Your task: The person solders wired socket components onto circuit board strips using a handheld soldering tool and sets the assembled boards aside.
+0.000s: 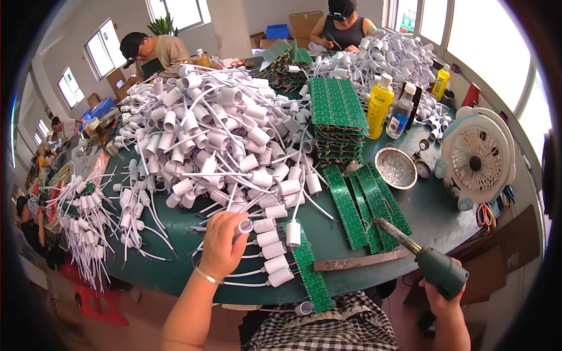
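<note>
My left hand (221,244) has its fingers closed round a white cylindrical lamp holder (243,227) at the table's front. Beside it, several white lamp holders with wires (273,250) lie in a row along a narrow green circuit board strip (314,281). Over at the right, my right hand (443,297) grips a green-bodied soldering iron (440,270), its metal shaft pointing up and left. The iron's tip is close to a group of green circuit board strips (352,205). A brown flat bar (360,260) lies between that group and the table's front edge.
A large heap of wired white lamp holders (205,128) covers the table's middle left. Stacked green boards (338,105), a yellow bottle (380,105), a clear bottle (401,111), a metal bowl (396,168) and a fan (477,158) stand right. Other people (167,52) work across the table.
</note>
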Action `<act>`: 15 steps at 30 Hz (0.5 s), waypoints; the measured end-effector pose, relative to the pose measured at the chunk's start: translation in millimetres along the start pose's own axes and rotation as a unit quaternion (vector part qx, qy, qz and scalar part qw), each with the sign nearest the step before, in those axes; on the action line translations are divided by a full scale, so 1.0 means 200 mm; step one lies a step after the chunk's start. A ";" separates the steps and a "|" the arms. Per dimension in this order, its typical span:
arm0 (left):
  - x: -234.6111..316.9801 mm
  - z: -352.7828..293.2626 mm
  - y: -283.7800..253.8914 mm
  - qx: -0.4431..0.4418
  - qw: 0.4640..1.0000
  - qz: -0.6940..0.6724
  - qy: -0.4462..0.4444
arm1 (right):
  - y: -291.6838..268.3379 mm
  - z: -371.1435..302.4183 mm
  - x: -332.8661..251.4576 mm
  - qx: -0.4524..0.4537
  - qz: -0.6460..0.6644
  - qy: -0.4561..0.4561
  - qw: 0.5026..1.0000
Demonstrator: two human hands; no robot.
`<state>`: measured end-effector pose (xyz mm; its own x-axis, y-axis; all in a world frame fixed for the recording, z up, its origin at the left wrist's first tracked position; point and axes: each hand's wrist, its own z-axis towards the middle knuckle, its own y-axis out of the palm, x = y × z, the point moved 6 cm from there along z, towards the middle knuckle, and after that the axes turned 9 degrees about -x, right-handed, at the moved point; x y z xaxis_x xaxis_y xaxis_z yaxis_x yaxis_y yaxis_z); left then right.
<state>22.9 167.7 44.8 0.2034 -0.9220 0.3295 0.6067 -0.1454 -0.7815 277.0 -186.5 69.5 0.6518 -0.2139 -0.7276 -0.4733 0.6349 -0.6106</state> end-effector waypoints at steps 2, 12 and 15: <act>0.22 -0.06 -0.08 -0.020 0.999 -0.028 0.013 | 0.07 -0.15 0.15 -0.007 0.183 0.135 0.974; 0.51 -0.35 0.22 -0.118 0.991 -0.015 -0.058 | 0.41 -0.42 0.13 -0.115 0.230 0.177 0.950; 0.58 -0.40 0.20 -0.097 0.995 0.001 0.003 | 0.43 -0.39 0.08 -0.148 0.178 0.126 0.965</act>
<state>9.3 26.8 10.0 0.1992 -0.9247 0.3244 0.4460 -0.2092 -0.8702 200.7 -193.7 -18.9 0.2702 -0.2181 -0.9378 -0.8137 0.4688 -0.3435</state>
